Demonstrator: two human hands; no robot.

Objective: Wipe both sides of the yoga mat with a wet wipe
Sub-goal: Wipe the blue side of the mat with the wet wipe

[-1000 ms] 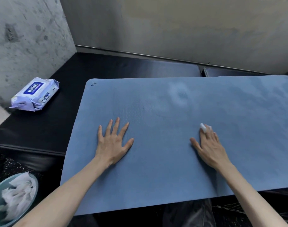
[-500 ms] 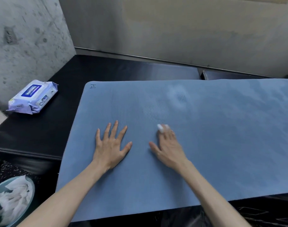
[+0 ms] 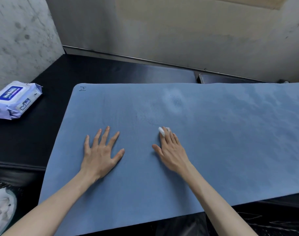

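A blue yoga mat (image 3: 230, 142) lies flat on a black padded surface (image 3: 101, 70), with a small mark at its far left corner. My left hand (image 3: 101, 150) rests flat on the mat, fingers spread. My right hand (image 3: 172, 150) lies flat just to its right, with straight fingers that press a small white wet wipe (image 3: 161, 130) onto the mat. Only the tip of the wipe shows past my fingertips. A paler patch (image 3: 173, 99) marks the mat beyond my right hand.
A pack of wet wipes (image 3: 14, 101) lies on the black surface at the far left. A round bin (image 3: 2, 212) with crumpled white wipes sits at the lower left. Concrete walls close the back and left. The mat's near edge overhangs the surface.
My right hand has slid the wipe leftward across the mat, ending close to my left hand. The left hand has stayed flat in place.
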